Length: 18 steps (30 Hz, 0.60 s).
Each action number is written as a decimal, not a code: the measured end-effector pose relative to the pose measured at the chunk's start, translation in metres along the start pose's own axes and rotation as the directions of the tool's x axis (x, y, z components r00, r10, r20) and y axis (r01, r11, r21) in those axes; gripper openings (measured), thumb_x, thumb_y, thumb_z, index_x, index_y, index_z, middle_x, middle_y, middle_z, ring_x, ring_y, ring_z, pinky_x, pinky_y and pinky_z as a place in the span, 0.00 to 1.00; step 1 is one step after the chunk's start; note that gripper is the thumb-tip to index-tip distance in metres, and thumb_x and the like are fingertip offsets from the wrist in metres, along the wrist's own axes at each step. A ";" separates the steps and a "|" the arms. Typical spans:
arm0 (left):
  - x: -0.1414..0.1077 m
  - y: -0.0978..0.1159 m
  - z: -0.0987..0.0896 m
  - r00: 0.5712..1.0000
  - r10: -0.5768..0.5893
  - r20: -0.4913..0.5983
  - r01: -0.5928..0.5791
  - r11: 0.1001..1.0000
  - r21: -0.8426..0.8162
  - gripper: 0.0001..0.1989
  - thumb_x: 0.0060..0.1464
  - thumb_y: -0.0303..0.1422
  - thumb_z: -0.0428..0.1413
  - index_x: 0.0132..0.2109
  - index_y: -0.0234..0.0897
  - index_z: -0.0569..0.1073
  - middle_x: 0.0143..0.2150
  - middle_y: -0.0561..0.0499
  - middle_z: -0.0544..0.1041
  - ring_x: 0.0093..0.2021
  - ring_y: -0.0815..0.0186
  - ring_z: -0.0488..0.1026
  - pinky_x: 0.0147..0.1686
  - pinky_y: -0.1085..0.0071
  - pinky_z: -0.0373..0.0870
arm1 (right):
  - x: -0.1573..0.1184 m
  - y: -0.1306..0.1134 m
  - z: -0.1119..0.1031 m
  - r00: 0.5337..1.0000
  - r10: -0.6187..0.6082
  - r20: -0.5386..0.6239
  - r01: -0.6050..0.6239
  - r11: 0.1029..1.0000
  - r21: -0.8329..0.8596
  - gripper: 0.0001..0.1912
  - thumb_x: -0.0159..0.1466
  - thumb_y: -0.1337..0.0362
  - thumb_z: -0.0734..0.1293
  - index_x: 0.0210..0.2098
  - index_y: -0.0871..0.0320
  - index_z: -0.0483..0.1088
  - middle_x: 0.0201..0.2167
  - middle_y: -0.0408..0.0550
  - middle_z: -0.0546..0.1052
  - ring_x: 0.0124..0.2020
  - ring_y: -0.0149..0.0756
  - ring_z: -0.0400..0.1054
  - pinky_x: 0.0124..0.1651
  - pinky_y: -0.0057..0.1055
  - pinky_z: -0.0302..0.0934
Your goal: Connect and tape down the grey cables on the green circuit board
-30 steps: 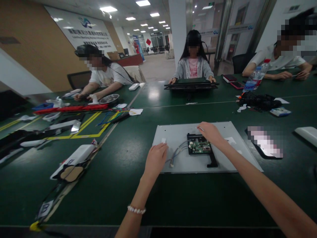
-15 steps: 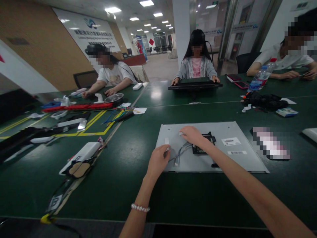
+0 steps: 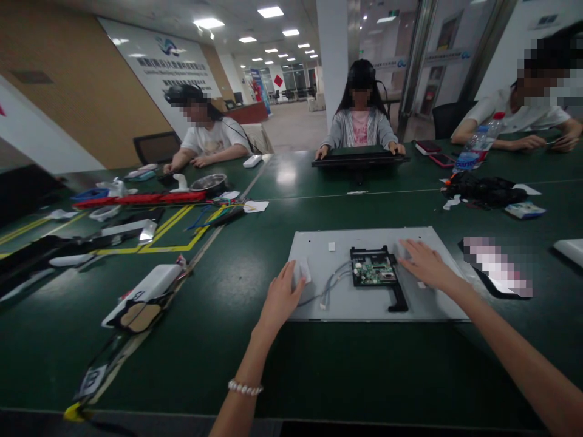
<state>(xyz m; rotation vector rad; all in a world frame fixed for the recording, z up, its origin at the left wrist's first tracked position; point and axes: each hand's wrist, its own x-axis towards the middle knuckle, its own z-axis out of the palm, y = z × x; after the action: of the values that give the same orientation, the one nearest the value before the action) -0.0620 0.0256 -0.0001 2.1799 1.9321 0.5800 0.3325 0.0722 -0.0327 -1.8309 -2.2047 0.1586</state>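
Note:
A flat light-grey panel [image 3: 337,306] lies before me on the green table. Fixed at its middle is a green circuit board [image 3: 376,273] in a black plastic frame [image 3: 399,298]. Grey cables [image 3: 328,285] run from the board toward the left edge. My left hand [image 3: 281,294] is at the panel's left edge, fingers apart beside a white strip [image 3: 304,271]; whether it touches the strip is unclear. My right hand [image 3: 426,264] spreads its fingers over the panel's right part, covering most of the labels there. A small white square [image 3: 331,246] sits near the top.
To the left lie a white battery-like pack [image 3: 148,291] with cables and a red strip [image 3: 141,199]. A phone [image 3: 496,267] lies right of the panel. Bottles [image 3: 478,145] stand farther back. Across the table, a person holds a black monitor [image 3: 359,159]; two other people sit nearby.
My right hand has moved right from the small white square to the panel's right side, uncovering the circuit board. My left hand's fingers have spread by the white strip.

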 end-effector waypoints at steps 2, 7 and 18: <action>-0.002 0.000 0.004 1.000 -0.002 0.024 0.002 1.000 -0.005 0.28 0.63 0.43 0.46 0.64 0.32 0.60 0.66 0.35 0.61 0.65 0.51 0.60 0.62 0.52 0.59 | -0.012 0.013 0.005 1.000 0.016 0.011 -0.016 1.000 -0.009 0.30 0.69 0.50 0.50 0.65 0.55 0.55 0.67 0.58 0.58 0.66 0.59 0.50 0.58 0.66 0.52; -0.006 0.000 0.013 0.999 -0.018 0.029 0.018 1.000 0.001 0.30 0.62 0.43 0.46 0.65 0.28 0.58 0.68 0.33 0.56 0.68 0.50 0.54 0.64 0.53 0.54 | -0.025 0.029 0.015 0.999 0.002 0.049 0.001 0.998 -0.063 0.31 0.69 0.48 0.48 0.67 0.53 0.52 0.70 0.54 0.53 0.69 0.54 0.45 0.62 0.61 0.48; 0.001 0.011 0.009 0.999 -0.026 0.043 0.022 0.997 0.077 0.30 0.63 0.41 0.44 0.65 0.26 0.55 0.67 0.31 0.58 0.68 0.50 0.54 0.64 0.52 0.55 | -0.030 0.033 0.011 0.998 0.008 0.059 -0.002 0.995 -0.095 0.32 0.69 0.47 0.47 0.68 0.55 0.51 0.70 0.52 0.52 0.69 0.51 0.44 0.64 0.57 0.46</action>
<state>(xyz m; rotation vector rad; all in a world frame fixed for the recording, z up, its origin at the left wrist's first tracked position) -0.0485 0.0262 -0.0036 2.1917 1.9866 0.4581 0.3654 0.0499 -0.0558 -1.9051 -2.2845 0.1118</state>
